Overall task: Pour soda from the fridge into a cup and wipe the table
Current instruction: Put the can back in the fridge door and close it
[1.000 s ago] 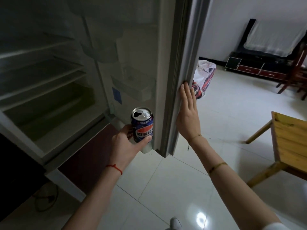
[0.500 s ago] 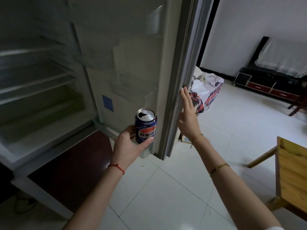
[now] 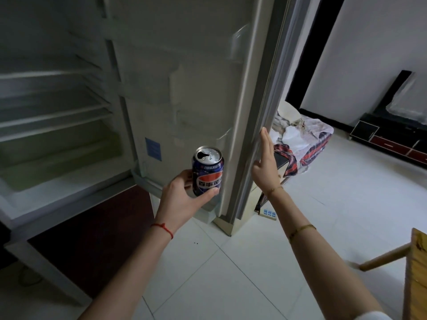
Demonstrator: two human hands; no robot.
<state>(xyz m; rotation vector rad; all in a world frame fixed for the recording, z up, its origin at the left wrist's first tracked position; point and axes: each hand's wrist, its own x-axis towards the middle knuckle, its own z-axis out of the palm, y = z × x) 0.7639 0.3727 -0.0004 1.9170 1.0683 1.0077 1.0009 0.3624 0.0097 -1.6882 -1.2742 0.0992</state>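
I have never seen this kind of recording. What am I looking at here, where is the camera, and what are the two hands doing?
There is no machine here. A person wears a wide-angle camera on the head, so the one picture looks forward and down along the person's own arms.

The left hand grips a blue soda can, held upright; its top is already opened. The right hand is flat, with straight fingers against the outer edge of the open fridge door.

To the left is the inside of the fridge; the shelves that show look bare. Below is a pale tiled floor. Behind the door lies a bundle of cloth, and at the right edge you see a corner of a wooden table. No cup is in view.
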